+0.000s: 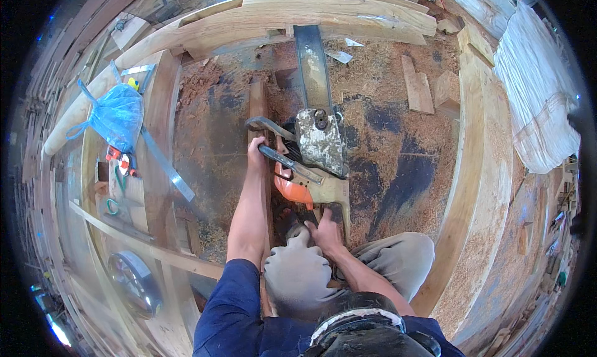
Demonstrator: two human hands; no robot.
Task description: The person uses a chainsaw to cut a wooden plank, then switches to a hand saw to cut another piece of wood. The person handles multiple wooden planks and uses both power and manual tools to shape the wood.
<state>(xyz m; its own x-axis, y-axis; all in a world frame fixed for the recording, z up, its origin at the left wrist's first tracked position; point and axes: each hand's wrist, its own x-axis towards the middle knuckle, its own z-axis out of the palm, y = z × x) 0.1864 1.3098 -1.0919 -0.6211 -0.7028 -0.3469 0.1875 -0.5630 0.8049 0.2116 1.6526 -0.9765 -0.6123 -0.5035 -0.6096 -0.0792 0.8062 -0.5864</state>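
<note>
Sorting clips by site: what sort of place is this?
Likely a woodworking shop or timber yard, though the pictures can't say which. Signs: a chainsaw gripped by the person, sawdust strewn over the ground, and long timber beams lying around the work area.

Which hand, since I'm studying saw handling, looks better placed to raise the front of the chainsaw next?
Probably the left hand: it grips the front handle, nearer the long blade. The right hand is at the rear of the chainsaw, farther from the blade.
</note>
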